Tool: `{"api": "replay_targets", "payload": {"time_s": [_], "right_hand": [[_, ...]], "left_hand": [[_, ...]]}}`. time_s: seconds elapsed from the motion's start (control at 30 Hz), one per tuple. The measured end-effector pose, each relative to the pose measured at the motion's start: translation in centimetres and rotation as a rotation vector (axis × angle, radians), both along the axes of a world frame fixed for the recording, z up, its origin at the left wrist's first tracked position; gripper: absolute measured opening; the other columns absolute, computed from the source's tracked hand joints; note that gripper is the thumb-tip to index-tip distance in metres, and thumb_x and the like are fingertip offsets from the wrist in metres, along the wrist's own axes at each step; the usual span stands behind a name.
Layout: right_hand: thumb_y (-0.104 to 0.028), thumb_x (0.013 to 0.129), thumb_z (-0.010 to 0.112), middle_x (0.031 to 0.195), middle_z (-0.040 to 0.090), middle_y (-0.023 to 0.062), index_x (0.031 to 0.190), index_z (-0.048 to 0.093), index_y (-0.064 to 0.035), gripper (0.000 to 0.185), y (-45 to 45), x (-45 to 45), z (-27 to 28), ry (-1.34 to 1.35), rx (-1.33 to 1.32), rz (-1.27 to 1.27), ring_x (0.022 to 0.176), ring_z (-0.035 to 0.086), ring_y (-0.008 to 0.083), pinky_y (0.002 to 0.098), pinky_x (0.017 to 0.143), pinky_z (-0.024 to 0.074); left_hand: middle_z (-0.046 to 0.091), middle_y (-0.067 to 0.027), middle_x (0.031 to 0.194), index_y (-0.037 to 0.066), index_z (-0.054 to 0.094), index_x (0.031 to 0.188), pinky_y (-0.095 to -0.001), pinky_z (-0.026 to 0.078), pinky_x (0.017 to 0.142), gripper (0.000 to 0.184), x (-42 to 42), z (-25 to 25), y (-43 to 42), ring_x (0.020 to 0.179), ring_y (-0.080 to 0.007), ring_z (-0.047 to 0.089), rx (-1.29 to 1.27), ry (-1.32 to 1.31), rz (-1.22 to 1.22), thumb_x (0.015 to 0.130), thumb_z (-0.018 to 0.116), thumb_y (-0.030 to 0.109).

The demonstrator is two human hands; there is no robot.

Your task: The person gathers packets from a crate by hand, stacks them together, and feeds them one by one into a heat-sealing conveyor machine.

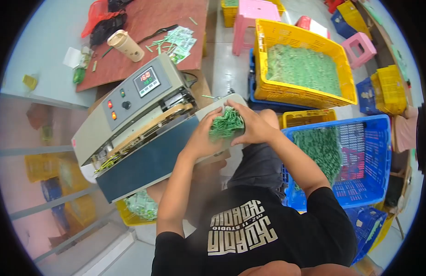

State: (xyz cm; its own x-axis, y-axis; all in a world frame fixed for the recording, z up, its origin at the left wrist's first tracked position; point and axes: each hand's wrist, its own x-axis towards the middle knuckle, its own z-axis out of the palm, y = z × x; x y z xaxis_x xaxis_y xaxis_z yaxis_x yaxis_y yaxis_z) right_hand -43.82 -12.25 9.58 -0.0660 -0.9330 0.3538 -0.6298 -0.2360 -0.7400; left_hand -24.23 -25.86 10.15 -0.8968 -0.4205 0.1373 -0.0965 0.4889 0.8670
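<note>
A bundle of thin green pieces [227, 122], seen end-on, is gripped between my two hands over the right end of a band sealing machine [130, 106]. My left hand [204, 134] closes round its left side. My right hand [252, 123] wraps the top and right side, thumb below and fingers over the top edge. What the pieces are exactly I cannot make out. The sealer's dark conveyor belt [148, 154] runs to the left of my hands, and its display [147, 82] is lit with red and green digits.
At my right stands a blue crate [383, 161] holding green pieces; beyond it is a yellow crate [261, 83] full of paler green pieces. A red table [153, 14] bears a cream bottle [125, 45] and small packets [181, 43]. Below the sealer sit clear packets [141, 205]. Pink stools [254, 9] stand behind.
</note>
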Motion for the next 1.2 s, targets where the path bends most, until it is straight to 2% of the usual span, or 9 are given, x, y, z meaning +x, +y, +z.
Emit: {"api": "replay_targets", "payload": {"time_s": [0.07,0.13,0.2,0.33,0.5,0.63,0.87,1.0,1.2], "right_hand": [[-0.023,0.066,0.095,0.133,0.062,0.0168,0.141,0.049,-0.0044,0.090,-0.4,0.6,-1.8,-0.094,0.042,-0.005,0.122,0.062,0.0350,0.0425,0.102,0.0501],[-0.011,0.068,0.093,0.133,0.063,0.0169,0.140,0.051,-0.0052,0.083,-0.9,0.4,-2.8,-0.226,0.002,0.067,0.122,0.063,0.0332,0.0406,0.102,0.0511],[-0.011,0.066,0.093,0.130,0.064,0.0158,0.140,0.050,-0.0054,0.085,-0.3,0.5,-3.1,-0.253,-0.031,0.052,0.121,0.064,0.0330,0.0406,0.102,0.0509],[-0.011,0.067,0.092,0.127,0.065,0.0149,0.143,0.048,-0.0083,0.088,-0.4,0.9,-2.2,-0.316,0.022,0.092,0.121,0.063,0.0327,0.0413,0.104,0.0504],[-0.009,0.066,0.090,0.133,0.066,0.0107,0.129,0.064,-0.0087,0.068,-2.1,0.4,-0.3,-0.136,-0.080,0.126,0.121,0.065,0.0322,0.0409,0.104,0.0511],[-0.009,0.067,0.089,0.141,0.063,0.0130,0.131,0.063,-0.0093,0.069,-1.2,1.0,4.7,-0.246,-0.115,0.178,0.126,0.063,0.0323,0.0410,0.105,0.0506],[-0.015,0.068,0.090,0.138,0.062,0.0140,0.144,0.053,-0.0078,0.084,-1.0,0.7,-1.9,-0.102,0.004,0.106,0.125,0.062,0.0346,0.0424,0.106,0.0491],[-0.020,0.065,0.095,0.137,0.062,0.0138,0.147,0.050,-0.0078,0.094,-1.2,1.0,-0.5,-0.107,0.055,0.088,0.124,0.061,0.0349,0.0439,0.106,0.0486],[-0.021,0.068,0.094,0.131,0.067,0.0164,0.128,0.064,-0.0072,0.069,-2.1,0.9,-2.4,-0.149,-0.065,0.030,0.122,0.065,0.0337,0.0426,0.105,0.0508]], "left_hand": [[0.061,-0.0206,0.140,0.004,0.046,0.145,-0.0433,0.049,0.109,0.080,1.1,0.3,0.1,0.129,-0.0395,0.060,-0.150,0.057,0.001,0.073,0.081,0.009],[0.061,-0.0213,0.140,0.004,0.041,0.150,-0.0435,0.048,0.109,0.090,1.6,0.6,1.0,0.128,-0.0398,0.061,-0.094,0.006,0.019,0.071,0.083,0.010],[0.062,-0.0222,0.138,0.005,0.038,0.153,-0.0440,0.047,0.111,0.095,1.5,-0.1,2.5,0.127,-0.0396,0.061,-0.012,-0.011,0.141,0.070,0.085,0.010],[0.066,-0.0182,0.131,0.005,0.051,0.143,-0.0457,0.051,0.102,0.081,1.8,-1.9,2.5,0.122,-0.0389,0.063,-0.195,0.004,0.195,0.069,0.083,0.011],[0.072,-0.0129,0.120,0.011,0.064,0.130,-0.0435,0.055,0.093,0.066,1.5,-0.5,1.0,0.109,-0.0354,0.069,-0.243,0.071,0.185,0.068,0.086,0.015],[0.071,-0.0138,0.124,0.010,0.061,0.133,-0.0439,0.054,0.099,0.077,2.5,5.1,1.4,0.114,-0.0365,0.068,-0.270,0.090,0.172,0.062,0.090,0.018],[0.066,-0.0178,0.132,0.008,0.057,0.137,-0.0442,0.053,0.102,0.075,1.9,-1.7,1.0,0.120,-0.0380,0.065,-0.169,0.080,0.175,0.068,0.086,0.011],[0.066,-0.0180,0.128,0.006,0.057,0.135,-0.0458,0.052,0.101,0.072,1.5,-1.6,0.4,0.119,-0.0389,0.064,-0.111,0.019,0.210,0.069,0.086,0.010],[0.070,-0.0146,0.122,0.007,0.065,0.128,-0.0432,0.054,0.095,0.063,2.1,-1.0,-0.6,0.112,-0.0370,0.068,-0.153,-0.011,0.162,0.069,0.088,0.010]]}}
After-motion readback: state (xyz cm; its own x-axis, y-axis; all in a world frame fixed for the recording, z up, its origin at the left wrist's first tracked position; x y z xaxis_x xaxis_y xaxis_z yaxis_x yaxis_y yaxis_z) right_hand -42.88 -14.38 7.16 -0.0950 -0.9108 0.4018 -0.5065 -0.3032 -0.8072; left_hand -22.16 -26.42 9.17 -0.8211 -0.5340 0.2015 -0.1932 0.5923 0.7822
